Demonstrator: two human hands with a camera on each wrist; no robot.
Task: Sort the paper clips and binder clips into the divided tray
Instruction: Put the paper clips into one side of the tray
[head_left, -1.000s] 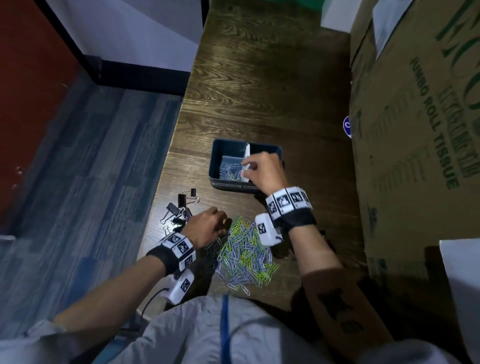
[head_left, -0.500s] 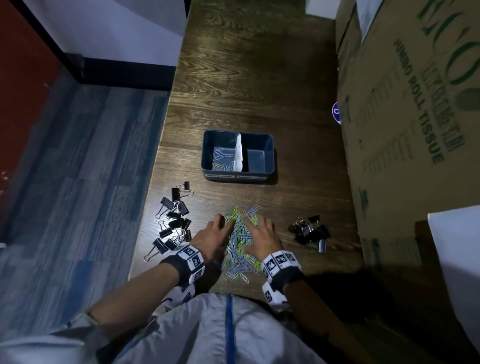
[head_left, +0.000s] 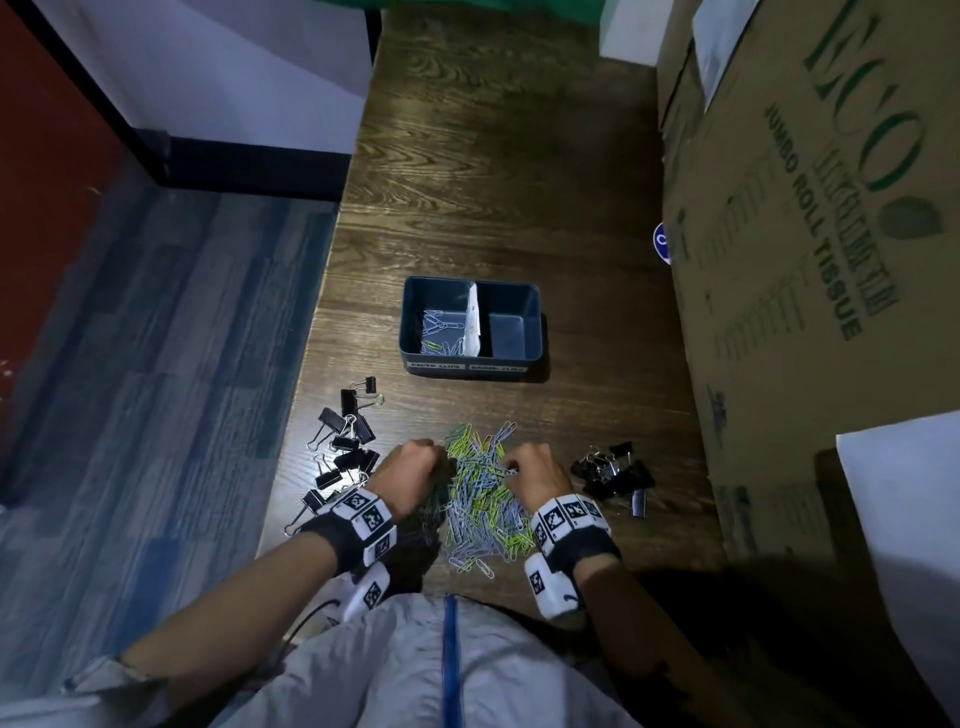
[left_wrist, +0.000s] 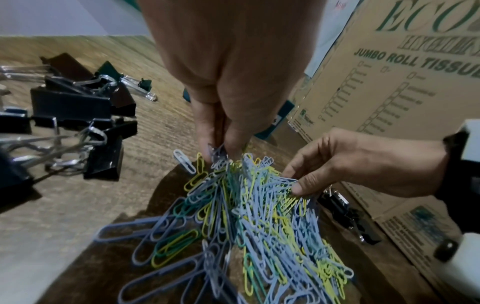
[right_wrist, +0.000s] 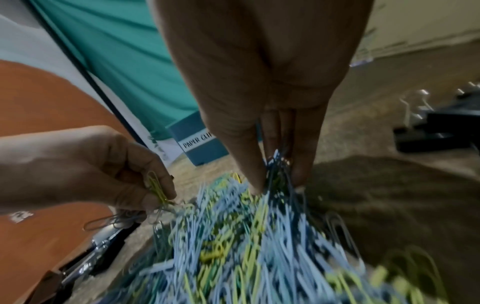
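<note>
A heap of blue, yellow and green paper clips (head_left: 485, 499) lies on the wooden table near its front edge. My left hand (head_left: 415, 467) pinches a small bunch of paper clips (left_wrist: 219, 153) at the heap's left side. My right hand (head_left: 530, 475) grips a bunch of paper clips (right_wrist: 278, 170) at the heap's right side. The dark blue divided tray (head_left: 470, 361) stands beyond the heap, with several paper clips (head_left: 439, 332) in its left compartment and nothing in the right one. Black binder clips lie in two groups, left (head_left: 345, 447) and right (head_left: 613, 475) of the heap.
A large cardboard box (head_left: 810, 260) walls off the table's right side. The table's left edge (head_left: 306, 364) drops to a blue-grey floor. A white divider card (head_left: 474, 322) stands in the tray's middle. Bare wood stretches behind the tray.
One second ago my right hand was over the tray; it came back to the heap. Both hands then lay flat on the clips and now have curled round bunches of them.
</note>
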